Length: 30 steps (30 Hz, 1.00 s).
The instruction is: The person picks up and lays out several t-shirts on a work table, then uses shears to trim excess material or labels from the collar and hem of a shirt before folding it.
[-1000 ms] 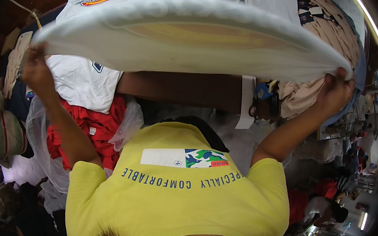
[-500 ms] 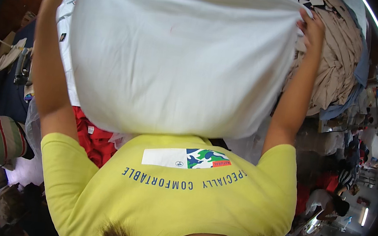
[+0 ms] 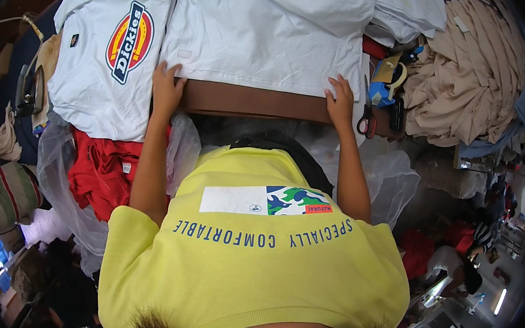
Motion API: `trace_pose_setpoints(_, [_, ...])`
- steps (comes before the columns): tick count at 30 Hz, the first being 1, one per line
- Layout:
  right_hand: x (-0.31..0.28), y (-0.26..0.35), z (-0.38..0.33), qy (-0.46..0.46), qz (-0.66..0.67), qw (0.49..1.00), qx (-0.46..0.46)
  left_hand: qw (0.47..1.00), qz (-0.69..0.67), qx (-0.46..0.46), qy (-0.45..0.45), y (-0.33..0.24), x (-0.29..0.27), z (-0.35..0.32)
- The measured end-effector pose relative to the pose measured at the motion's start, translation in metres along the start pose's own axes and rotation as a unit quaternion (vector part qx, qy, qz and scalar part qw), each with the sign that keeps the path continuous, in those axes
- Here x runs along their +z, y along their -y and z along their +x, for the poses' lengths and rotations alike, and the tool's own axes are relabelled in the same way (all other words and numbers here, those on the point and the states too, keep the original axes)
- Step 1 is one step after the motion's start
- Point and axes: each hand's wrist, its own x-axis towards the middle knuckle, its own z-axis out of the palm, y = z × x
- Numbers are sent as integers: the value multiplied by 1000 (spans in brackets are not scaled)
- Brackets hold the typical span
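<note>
A white T-shirt [image 3: 270,33] lies spread flat, its hem toward me, on a brown board or tabletop [image 3: 253,102]. My left hand [image 3: 168,90] rests at the hem's left corner, fingers apart and thumb out to the side. At the right corner my right hand [image 3: 340,102] touches the hem with fingers stretched out. Neither hand is closed round the cloth. Left of this shirt lies a stack of folded white T-shirts [image 3: 71,96], with a large red, yellow and dark-blue print on the chest.
Scissors [image 3: 367,119], a tape roll [image 3: 397,79] and a small blue-and-yellow box sit right of the board. Beyond them is a heap of beige cloth [image 3: 459,88]. Red garments [image 3: 105,173] in clear plastic lie lower left. An iron [image 3: 30,91] and a person in stripes [image 3: 6,198] are far left.
The white T-shirt, held up and stretched between both hands before, now lies flat on the surface. Both hands have come down and closer to me, and their grip on its edges has loosened.
</note>
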Motion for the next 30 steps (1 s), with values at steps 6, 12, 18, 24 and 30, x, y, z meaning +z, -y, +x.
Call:
trace_pose_setpoints(6, [3,-4,-29,-7,-22,999,31,997,-3,-10,-79,-21,-10,-25])
trace_pose_setpoints(12, [6,4,-35,-109,-41,993,7,891,-318,-322,-43,-33,-2,-23])
trace_pose_setpoints(18, [-2,-2,-61,-187,-24,980,57,698,-554,-454,0,-46,5,-2])
trace_pose_setpoints(24, [-27,-16,-45,-199,-51,972,112,716,-515,-471,33,-65,7,8])
trace_pose_setpoints(30, [-30,-17,-25,-113,-158,979,57,748,-488,-448,43,-58,12,10])
